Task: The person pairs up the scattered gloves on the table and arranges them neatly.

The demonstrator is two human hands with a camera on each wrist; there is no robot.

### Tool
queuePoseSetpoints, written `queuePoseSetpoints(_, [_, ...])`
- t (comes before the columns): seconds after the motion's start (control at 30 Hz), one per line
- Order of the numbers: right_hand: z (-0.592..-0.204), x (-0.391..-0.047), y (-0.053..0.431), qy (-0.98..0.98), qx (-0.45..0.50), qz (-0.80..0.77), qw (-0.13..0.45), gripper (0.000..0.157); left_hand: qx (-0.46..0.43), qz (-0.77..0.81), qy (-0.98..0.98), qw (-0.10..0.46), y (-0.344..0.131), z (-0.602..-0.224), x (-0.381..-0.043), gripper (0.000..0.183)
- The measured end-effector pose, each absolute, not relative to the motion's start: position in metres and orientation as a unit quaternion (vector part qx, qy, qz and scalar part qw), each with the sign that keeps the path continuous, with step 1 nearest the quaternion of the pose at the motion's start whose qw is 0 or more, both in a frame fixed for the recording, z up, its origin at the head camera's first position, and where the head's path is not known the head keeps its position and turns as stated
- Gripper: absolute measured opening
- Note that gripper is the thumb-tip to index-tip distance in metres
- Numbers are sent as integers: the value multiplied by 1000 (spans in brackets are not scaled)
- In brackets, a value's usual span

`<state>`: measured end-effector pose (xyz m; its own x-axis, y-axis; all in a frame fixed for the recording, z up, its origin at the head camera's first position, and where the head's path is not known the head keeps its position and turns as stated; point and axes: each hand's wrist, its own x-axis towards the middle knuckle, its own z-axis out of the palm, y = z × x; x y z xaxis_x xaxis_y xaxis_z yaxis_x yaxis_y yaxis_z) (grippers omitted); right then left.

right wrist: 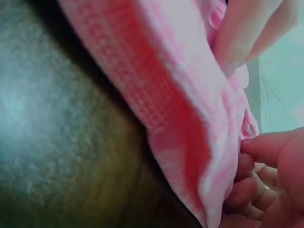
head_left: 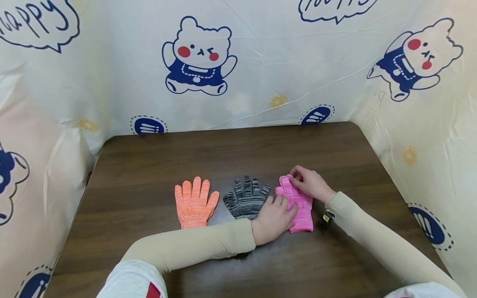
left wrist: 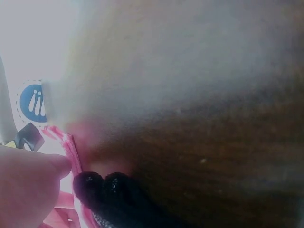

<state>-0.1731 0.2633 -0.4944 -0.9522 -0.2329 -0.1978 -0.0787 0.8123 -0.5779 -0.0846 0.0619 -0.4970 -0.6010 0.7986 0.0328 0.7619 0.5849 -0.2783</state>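
A pink knit glove (head_left: 301,213) lies on the table at the right end of a row of three. My right hand (head_left: 313,184) pinches it near its fingertips, with the thumb and fingers bent in. Across the glove's left side rests my left hand (head_left: 272,219), its fingers loosely extended and touching the fabric. Left of that hand is a grey and black striped knit glove (head_left: 247,200), its cuff partly hidden. An orange knit glove (head_left: 195,203) lies farther left, its cuff end behind the left sleeve. In the right wrist view the pink glove (right wrist: 180,109) shows its cuff close up.
The gloves lie on a dark brown wooden table (head_left: 141,165). A pale printed curtain (head_left: 257,62) with cartoon bears hangs behind the table and along both sides. Each wrist wears a small dark camera; the right camera (head_left: 327,217) shows beneath the sleeve.
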Motion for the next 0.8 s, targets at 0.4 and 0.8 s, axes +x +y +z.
queuePoseSetpoints(0.4, [-491, -176, 269, 953, -51, -275, 115, 22, -434, 124, -889, 82, 61, -495, -86, 54])
queuePoseSetpoints(0.8, [-480, -180, 292, 950, -61, -263, 160, 23, -450, 128, -883, 44, 61, -493, -86, 54])
